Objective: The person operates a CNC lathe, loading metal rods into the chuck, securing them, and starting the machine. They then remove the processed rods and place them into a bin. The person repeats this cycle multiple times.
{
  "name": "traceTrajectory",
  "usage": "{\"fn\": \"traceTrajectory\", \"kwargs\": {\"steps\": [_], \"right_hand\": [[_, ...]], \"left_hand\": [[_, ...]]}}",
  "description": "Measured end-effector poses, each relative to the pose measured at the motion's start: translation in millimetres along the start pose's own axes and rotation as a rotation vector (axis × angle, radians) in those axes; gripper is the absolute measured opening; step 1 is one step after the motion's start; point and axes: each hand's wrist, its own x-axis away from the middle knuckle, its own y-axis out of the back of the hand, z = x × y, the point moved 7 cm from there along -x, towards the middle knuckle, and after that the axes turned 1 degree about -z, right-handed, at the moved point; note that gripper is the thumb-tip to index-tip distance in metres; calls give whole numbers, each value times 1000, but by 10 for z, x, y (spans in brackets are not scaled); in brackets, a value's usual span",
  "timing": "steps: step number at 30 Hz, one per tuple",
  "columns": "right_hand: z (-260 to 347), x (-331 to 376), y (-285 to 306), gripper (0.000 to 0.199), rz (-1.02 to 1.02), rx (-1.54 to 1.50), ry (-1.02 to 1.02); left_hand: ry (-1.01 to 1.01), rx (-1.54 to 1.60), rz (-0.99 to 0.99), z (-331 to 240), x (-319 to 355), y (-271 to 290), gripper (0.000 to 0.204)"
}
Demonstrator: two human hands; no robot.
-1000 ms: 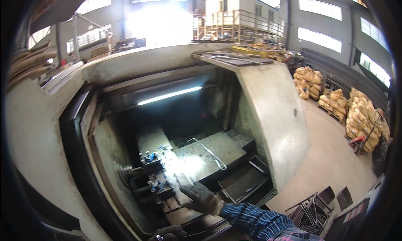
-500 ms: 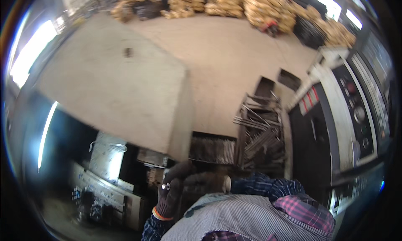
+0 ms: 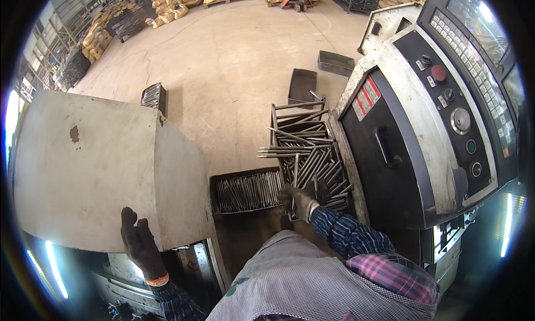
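My right hand (image 3: 301,201), in a dark work glove, reaches down into a metal rack (image 3: 276,117) piled with long steel rods (image 3: 309,154). Its fingers are closed around a rod at the near end of the pile. My left hand (image 3: 139,244), also gloved, is hooked over the lower edge of a large grey machine cover (image 3: 95,165), fingers lying up its face. A flat tray of short steel rods (image 3: 248,191) sits between the cover and the rack, just left of my right hand.
A machine control cabinet (image 3: 446,98) with buttons, knobs and a black door handle stands close on the right. Two empty metal trays (image 3: 304,84) (image 3: 336,62) and a crate of rods (image 3: 153,95) lie on the concrete floor. Stacked sacks (image 3: 167,3) line the far wall.
My view has swung from the machine's open interior round to the floor, rack and control cabinet. My right hand has gone from inside the machine to the rod rack; my left hand now shows on the cover.
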Motion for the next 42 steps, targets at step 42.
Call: {"fn": "traceTrajectory", "kwargs": {"steps": [42], "right_hand": [[2319, -1152, 1318, 61, -494, 1783, 3]], "left_hand": [[-116, -427, -84, 23, 29, -168, 42]]}}
